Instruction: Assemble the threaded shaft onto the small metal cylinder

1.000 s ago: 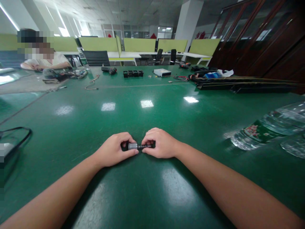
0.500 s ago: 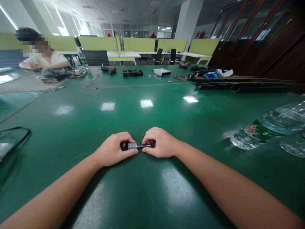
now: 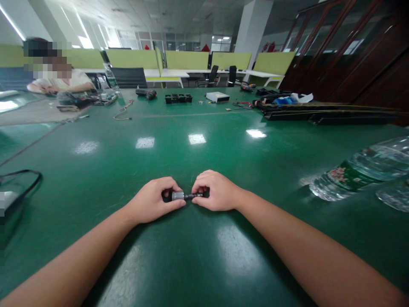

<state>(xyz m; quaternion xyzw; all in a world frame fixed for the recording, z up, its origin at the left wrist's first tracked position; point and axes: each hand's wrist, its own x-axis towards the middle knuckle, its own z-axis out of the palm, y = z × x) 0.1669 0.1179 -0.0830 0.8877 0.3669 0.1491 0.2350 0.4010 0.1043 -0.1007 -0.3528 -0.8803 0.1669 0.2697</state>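
Low over the green table, my left hand (image 3: 154,200) pinches a small grey cylinder (image 3: 177,195) between thumb and fingers. A thin dark ribbed shaft (image 3: 189,196) runs rightward from the cylinder, in line with it. Around the far end of that shaft, my right hand (image 3: 217,190) is closed, thumb and fingers pinching it. The two hands face each other with a narrow gap between. Fingers partly hide both ends of the piece, and its exact kind is unclear.
A large water bottle (image 3: 358,172) lies at the right, with another clear bottle (image 3: 396,198) beside it. Black cable (image 3: 24,172) loops at the left. Across the table are a power drill (image 3: 146,93), a black box (image 3: 178,98), a white box (image 3: 217,97) and long black bars (image 3: 319,115). Another person (image 3: 60,76) sits far left.
Both hands keep their hold, and the piece stays in nearly the same place. My right-hand fingers have shifted very slightly right along the shaft.
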